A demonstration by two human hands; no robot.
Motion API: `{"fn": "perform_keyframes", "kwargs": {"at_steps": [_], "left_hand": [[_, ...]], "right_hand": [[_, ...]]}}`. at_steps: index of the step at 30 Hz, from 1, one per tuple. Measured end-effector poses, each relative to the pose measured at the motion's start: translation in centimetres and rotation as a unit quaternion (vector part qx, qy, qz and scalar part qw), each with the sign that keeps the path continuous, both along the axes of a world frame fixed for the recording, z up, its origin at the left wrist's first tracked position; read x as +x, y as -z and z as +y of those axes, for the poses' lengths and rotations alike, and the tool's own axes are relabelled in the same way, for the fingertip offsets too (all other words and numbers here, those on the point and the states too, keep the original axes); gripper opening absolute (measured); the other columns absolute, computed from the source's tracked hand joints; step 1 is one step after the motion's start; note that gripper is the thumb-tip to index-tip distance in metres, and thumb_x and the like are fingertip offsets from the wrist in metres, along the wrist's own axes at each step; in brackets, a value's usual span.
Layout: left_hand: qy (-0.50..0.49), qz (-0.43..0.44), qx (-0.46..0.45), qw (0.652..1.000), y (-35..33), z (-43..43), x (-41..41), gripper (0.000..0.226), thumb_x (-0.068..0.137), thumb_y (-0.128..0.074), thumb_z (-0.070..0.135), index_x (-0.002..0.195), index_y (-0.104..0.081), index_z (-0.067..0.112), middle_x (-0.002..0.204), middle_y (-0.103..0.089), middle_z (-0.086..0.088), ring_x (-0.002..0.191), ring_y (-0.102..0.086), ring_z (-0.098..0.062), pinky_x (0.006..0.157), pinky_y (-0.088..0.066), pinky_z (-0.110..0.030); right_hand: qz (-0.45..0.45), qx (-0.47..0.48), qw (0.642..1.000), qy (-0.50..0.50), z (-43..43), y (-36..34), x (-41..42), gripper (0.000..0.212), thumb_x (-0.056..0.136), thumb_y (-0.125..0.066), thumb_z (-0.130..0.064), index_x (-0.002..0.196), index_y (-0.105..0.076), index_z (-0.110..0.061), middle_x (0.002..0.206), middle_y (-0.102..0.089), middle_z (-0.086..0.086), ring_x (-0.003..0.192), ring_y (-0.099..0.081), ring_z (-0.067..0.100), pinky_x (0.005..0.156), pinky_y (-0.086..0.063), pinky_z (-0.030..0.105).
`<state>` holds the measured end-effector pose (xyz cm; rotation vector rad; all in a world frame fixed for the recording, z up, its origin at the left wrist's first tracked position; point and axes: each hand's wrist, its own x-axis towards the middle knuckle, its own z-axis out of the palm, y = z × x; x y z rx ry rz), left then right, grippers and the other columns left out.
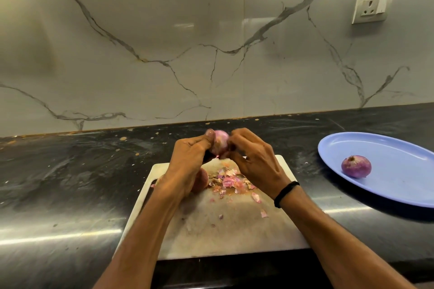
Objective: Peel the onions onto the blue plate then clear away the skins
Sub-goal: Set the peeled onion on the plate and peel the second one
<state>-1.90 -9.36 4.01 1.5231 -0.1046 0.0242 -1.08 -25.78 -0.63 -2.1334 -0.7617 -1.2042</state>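
Left hand (187, 157) and right hand (256, 162) meet, fingers (237, 139) curled.

The head camera (wide-angle) looks forward and down, close over the cutting board (234, 237).

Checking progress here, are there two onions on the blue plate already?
No, the blue plate holds just one onion; the left hand and right hand grip a second onion.

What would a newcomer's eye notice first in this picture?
First, the left hand and right hand gripping a pink onion above the far edge of the white cutting board. Next, the onion skins scattered on that board, and the blue plate at the right with one purple onion on it.
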Motion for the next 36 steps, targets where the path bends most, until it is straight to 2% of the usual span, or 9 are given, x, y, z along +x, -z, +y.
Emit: {"fn": "perform_keyframes", "kwargs": {"at_steps": [2, 5, 12, 18, 23, 27, 30, 32, 36], "left_hand": [[-0.009, 0.005, -0.014, 1.000, -0.15, 0.07, 0.05, 0.028, 0.096, -0.058, 0.032, 0.085, -0.074, 0.013, 0.081, -0.077, -0.008, 0.081, -0.074, -0.017, 0.082, -0.058, -0.030], [-0.009, 0.002, -0.024, 1.000, -0.33, 0.08, -0.02, 0.029, 0.097, -0.057, 0.031, 0.086, -0.074, 0.010, 0.083, -0.077, -0.012, 0.084, -0.074, -0.023, 0.081, -0.059, -0.031], [0.008, -0.003, -0.018, 1.000, -0.53, -0.12, -0.33, 0.023, 0.098, -0.056, 0.023, 0.085, -0.073, 0.019, 0.082, -0.078, -0.003, 0.091, -0.073, -0.021, 0.089, -0.056, -0.032], [0.007, -0.015, 0.016, 1.000, -0.30, -0.05, -0.26, 0.020, 0.099, -0.055, 0.023, 0.095, -0.074, 0.020, 0.095, -0.077, -0.007, 0.099, -0.072, -0.022, 0.094, -0.055, -0.034], [-0.001, -0.013, 0.005, 1.000, -0.21, -0.19, -0.17, 0.020, 0.100, -0.053, 0.021, 0.101, -0.072, 0.015, 0.095, -0.075, -0.005, 0.098, -0.071, -0.021, 0.092, -0.056, -0.032], [0.006, -0.011, -0.033, 0.999, -0.43, -0.39, -0.37, 0.022, 0.100, -0.052, 0.015, 0.091, -0.072, 0.016, 0.081, -0.074, 0.001, 0.083, -0.071, -0.012, 0.072, -0.058, -0.021], [0.010, -0.021, -0.040, 0.999, -0.52, -0.42, -0.54, 0.021, 0.101, -0.051, 0.014, 0.097, -0.071, 0.017, 0.084, -0.073, 0.002, 0.082, -0.070, -0.010, 0.078, -0.058, -0.023], [0.016, -0.033, -0.047, 0.998, -0.56, -0.30, -0.57, 0.020, 0.101, -0.050, 0.013, 0.104, -0.069, 0.016, 0.088, -0.073, 0.001, 0.081, -0.071, -0.009, 0.079, -0.059, -0.022], [0.033, -0.051, -0.025, 0.998, -0.32, -0.11, -0.45, 0.026, 0.098, -0.053, 0.011, 0.120, -0.066, 0.010, 0.109, -0.071, -0.008, 0.102, -0.069, -0.020, 0.091, -0.056, -0.031]], "right_hand": [[-0.002, 0.007, 1.000, 0.008, 0.05, -0.01, -0.11, 0.012, 0.088, -0.073, -0.009, 0.093, -0.062, -0.005, 0.090, -0.063, 0.005, 0.077, -0.052, 0.003, 0.073, -0.048, 0.008], [0.012, 0.029, 1.000, 0.001, 0.30, -0.11, -0.37, 0.009, 0.090, -0.071, -0.007, 0.094, -0.064, -0.003, 0.090, -0.064, 0.004, 0.076, -0.056, 0.007, 0.074, -0.048, 0.008], [-0.014, 0.068, 0.997, 0.022, 0.17, -0.55, -0.63, 0.024, 0.091, -0.064, 0.003, 0.115, -0.066, 0.000, 0.108, -0.066, 0.012, 0.100, -0.062, 0.014, 0.093, -0.047, 0.009], [-0.032, 0.065, 0.997, 0.040, -0.03, -0.36, -0.50, 0.014, 0.089, -0.064, 0.010, 0.099, -0.069, 0.002, 0.094, -0.065, 0.010, 0.087, -0.059, 0.010, 0.083, -0.048, 0.008], [-0.002, 0.073, 0.996, 0.044, 0.10, -0.13, -0.28, 0.017, 0.090, -0.058, 0.007, 0.104, -0.066, 0.001, 0.097, -0.065, 0.010, 0.087, -0.059, 0.010, 0.080, -0.052, 0.011], [0.011, 0.104, 0.993, 0.050, 0.08, -0.36, -0.26, 0.014, 0.088, -0.057, 0.006, 0.100, -0.063, 0.000, 0.093, -0.065, 0.009, 0.081, -0.058, 0.012, 0.075, -0.051, 0.011], [0.006, 0.124, 0.992, 0.038, 0.15, -0.56, -0.49, 0.016, 0.088, -0.060, 0.006, 0.103, -0.064, 0.000, 0.096, -0.066, 0.010, 0.086, -0.061, 0.014, 0.080, -0.051, 0.013], [0.024, 0.146, 0.989, 0.014, 0.31, -0.67, -0.72, 0.021, 0.090, -0.064, -0.003, 0.111, -0.064, -0.001, 0.104, -0.067, 0.010, 0.094, -0.063, 0.014, 0.086, -0.051, 0.012], [0.098, 0.183, 0.978, -0.024, 0.54, -0.80, -0.65, 0.035, 0.090, -0.071, -0.023, 0.118, -0.064, -0.006, 0.113, -0.068, 0.006, 0.101, -0.065, 0.012, 0.089, -0.055, 0.019]]}}
